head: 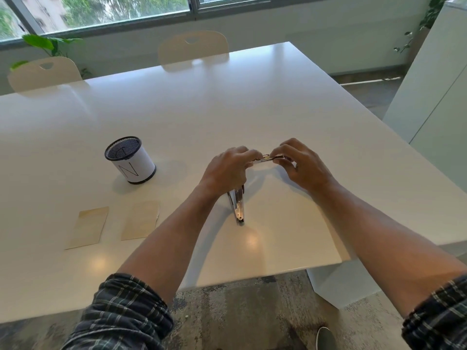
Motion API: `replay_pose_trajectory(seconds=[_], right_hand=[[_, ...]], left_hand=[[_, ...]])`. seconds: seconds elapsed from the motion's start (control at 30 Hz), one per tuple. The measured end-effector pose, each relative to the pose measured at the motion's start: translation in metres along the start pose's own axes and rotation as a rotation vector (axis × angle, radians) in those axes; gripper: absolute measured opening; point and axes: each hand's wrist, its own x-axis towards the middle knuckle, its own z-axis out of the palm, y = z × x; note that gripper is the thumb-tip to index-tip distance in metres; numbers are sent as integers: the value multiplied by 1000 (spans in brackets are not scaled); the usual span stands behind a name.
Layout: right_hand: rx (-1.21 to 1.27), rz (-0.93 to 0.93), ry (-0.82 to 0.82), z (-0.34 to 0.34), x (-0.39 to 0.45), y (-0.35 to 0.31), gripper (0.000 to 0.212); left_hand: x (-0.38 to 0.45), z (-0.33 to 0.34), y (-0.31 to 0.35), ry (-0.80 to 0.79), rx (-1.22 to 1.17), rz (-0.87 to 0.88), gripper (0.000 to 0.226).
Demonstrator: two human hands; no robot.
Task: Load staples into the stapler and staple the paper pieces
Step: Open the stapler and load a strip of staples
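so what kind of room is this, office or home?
Probably an office meeting room: a big white table, matching chairs pushed in along its far side, a mesh pen cup, and a wide window along the wall with potted plants beneath it.

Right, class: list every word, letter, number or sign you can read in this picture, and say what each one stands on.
"N": one large thin black letter on the white paper label wrapped round the black mesh cup on the table.
Two paper pieces: faint marks at most, too pale to read.
Stapler, open between the hands: no readable marking.
Nothing else carries text.
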Motion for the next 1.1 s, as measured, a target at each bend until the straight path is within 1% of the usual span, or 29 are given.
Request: replay_pose_trajectory(seconds=[0.1,0.2,0.3,0.43,0.57,0.67,0.73,0.87,0.93,1.0,1.1], right_hand=[[-17,-3,26,0,0,-2,14],[-30,-3,46,1,0,0,18],[-25,-2,53,3,0,2,16],[19,6,101,3,0,0,15],[94,0,158,5,-1,-10,16],[165,9,197,8,1,-24,18],[188,5,220,7,8,-32,18],[282,60,270,1,20,-41,19],[336,84,277,1,22,-42,20],[391,105,279,2,23,-44,21],[454,126,250,6,23,-45,19]], left_hand=[[1,-6,-5,10,-68,-100,28],[3,-12,-12,82,-210,-235,23],[4,-17,-11,130,-327,-317,16],[5,-15,-2,213,-422,-357,14],[6,-8,8,231,-476,-350,18],[7,-2,15,245,-511,-329,30],[6,0,18,249,-554,-337,45],[2,0,23,235,-687,-397,78],[0,0,26,229,-721,-416,90],[0,1,28,215,-715,-431,95],[-2,3,31,208,-714,-441,91]])
